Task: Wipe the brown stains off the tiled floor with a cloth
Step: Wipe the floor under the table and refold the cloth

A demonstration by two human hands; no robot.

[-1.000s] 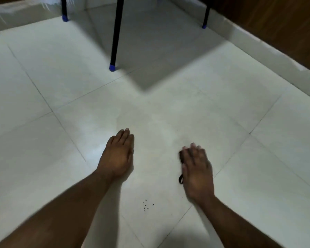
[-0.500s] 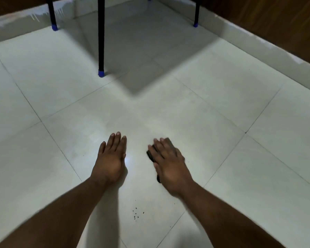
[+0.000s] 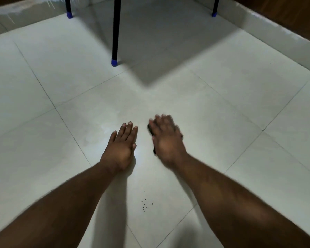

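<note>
My right hand (image 3: pixel 166 140) lies flat on a dark cloth (image 3: pixel 150 130) and presses it to the pale tiled floor (image 3: pixel 213 111). Only the cloth's edges peek out at the left side of that hand, which is blurred. My left hand (image 3: pixel 122 146) rests flat on the floor just to the left, fingers straight and together, a small gap from the cloth. A cluster of several small dark specks (image 3: pixel 146 204) lies on the tile nearer to me, between my forearms. A faint damp sheen (image 3: pixel 104 129) shows on the tile ahead of my left hand.
Three black table legs with blue feet stand ahead: one close (image 3: pixel 115 62), one at far left (image 3: pixel 69 15), one at far right (image 3: pixel 214 14). The table's shadow falls between them. A white skirting (image 3: pixel 276 36) under a brown wooden wall runs along the right.
My right hand slid the cloth leftward toward my left hand, then a little forward. My left hand stayed planted. The view shifted, so the table legs sit differently in the frame.
</note>
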